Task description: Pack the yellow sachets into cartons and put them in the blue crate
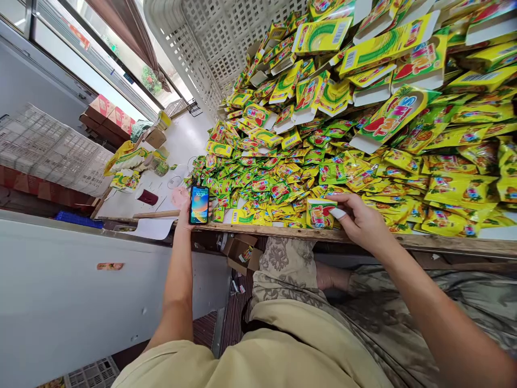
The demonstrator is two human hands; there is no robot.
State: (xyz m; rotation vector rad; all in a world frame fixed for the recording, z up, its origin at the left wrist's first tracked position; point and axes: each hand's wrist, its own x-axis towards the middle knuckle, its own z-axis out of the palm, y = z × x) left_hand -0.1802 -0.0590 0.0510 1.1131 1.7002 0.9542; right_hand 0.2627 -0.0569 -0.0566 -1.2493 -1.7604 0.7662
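Heaped sachets (332, 173), printed cartons (398, 117) and plastic crates (52, 148) suggest a packing workshop.

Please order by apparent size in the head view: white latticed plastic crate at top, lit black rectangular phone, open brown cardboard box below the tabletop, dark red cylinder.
1. White plastic crate
2. Brown cardboard box
3. Black phone
4. Dark red cylinder

Phone (199, 205) shows a black border and blue-to-orange screen; held pack (319, 214) is green with multicoloured lettering; loose packets (278, 188) are green and yellow with red fruit motifs; boxes (388, 47) yellow, green and white; crate (197, 37) white lattice; worktop (189, 129) white, brown-edged; shirt (262, 364) plain khaki; legwear (285, 258) beige with darker florals.
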